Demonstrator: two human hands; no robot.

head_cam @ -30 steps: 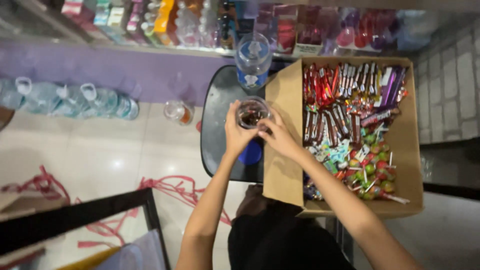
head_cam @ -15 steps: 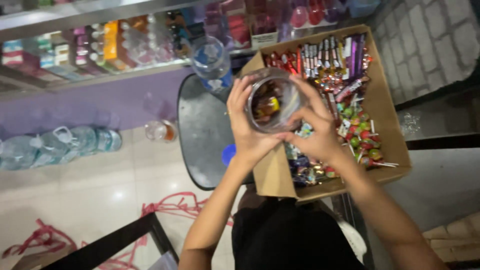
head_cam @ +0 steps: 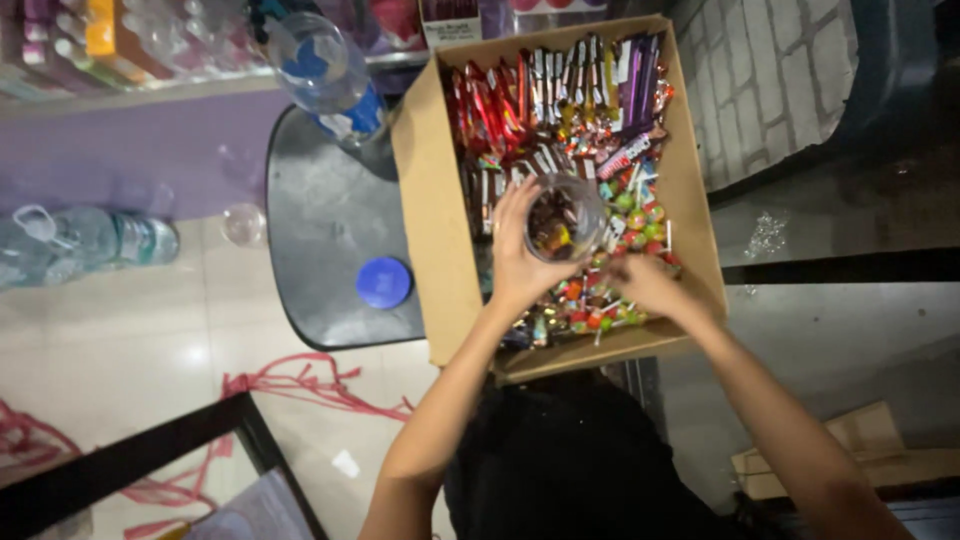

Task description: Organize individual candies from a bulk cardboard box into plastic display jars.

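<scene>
My left hand (head_cam: 518, 255) grips a clear jar (head_cam: 563, 217) with dark wrapped sweets inside, held open-mouthed over the cardboard box (head_cam: 432, 210). My right hand (head_cam: 643, 283) reaches down among the lollipops (head_cam: 630, 225) at the near right of the box; its fingers are closed among them, and whether it holds one cannot be told. The box is full of wrapped candy bars (head_cam: 545, 90) in red, purple and silver at the far end, with round lollipops nearer me.
A dark round stool top (head_cam: 330, 230) left of the box carries a blue lid (head_cam: 384, 282) and a large clear water bottle (head_cam: 322, 70). More water bottles (head_cam: 85, 240) lie on the pale floor at left. Shelves of goods (head_cam: 130, 35) run along the top.
The jar has come down from in front of the camera to just over the box. My right hand left the jar and dropped into the lollipops.
</scene>
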